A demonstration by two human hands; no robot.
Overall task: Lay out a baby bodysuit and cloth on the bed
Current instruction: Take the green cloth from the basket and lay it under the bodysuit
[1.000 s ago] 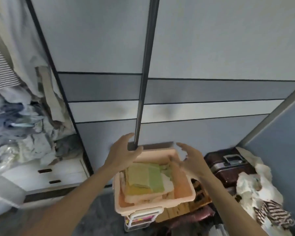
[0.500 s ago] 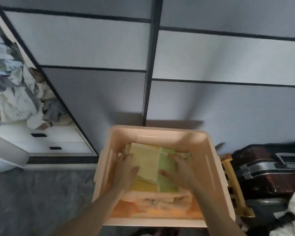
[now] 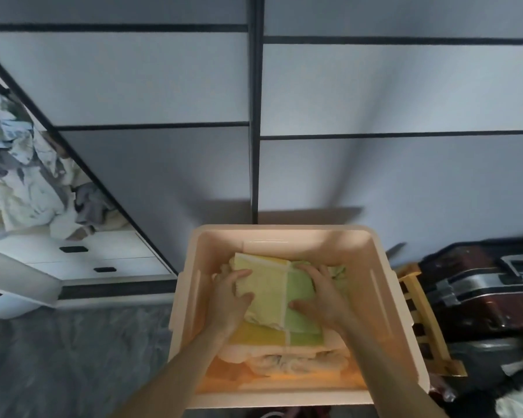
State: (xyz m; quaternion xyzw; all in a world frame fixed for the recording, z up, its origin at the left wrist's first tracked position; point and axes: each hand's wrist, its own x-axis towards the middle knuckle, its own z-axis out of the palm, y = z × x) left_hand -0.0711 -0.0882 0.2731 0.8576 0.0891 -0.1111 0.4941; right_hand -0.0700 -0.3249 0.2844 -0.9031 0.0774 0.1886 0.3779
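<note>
A peach plastic bin [image 3: 384, 300] stands in front of me against the wardrobe doors. Inside lies a stack of folded cloths. On top is a folded yellow and green cloth [image 3: 274, 292], with cream folded fabric [image 3: 284, 359] beneath it. My left hand [image 3: 230, 300] grips the yellow left edge of the top cloth, thumb on top. My right hand [image 3: 322, 297] holds its green right side, fingers curled over the far edge. No bodysuit can be told apart in the stack.
Grey sliding wardrobe doors [image 3: 163, 164] fill the background. At the left an open section shows heaped clothes [image 3: 27, 182] above white drawers [image 3: 82, 257]. A brown suitcase [image 3: 480, 285] and a wooden rack [image 3: 426, 321] sit to the right of the bin.
My hands went from hovering above the bin down into it and closed on the top yellow and green cloth. The view has tilted down and come nearer to the bin.
</note>
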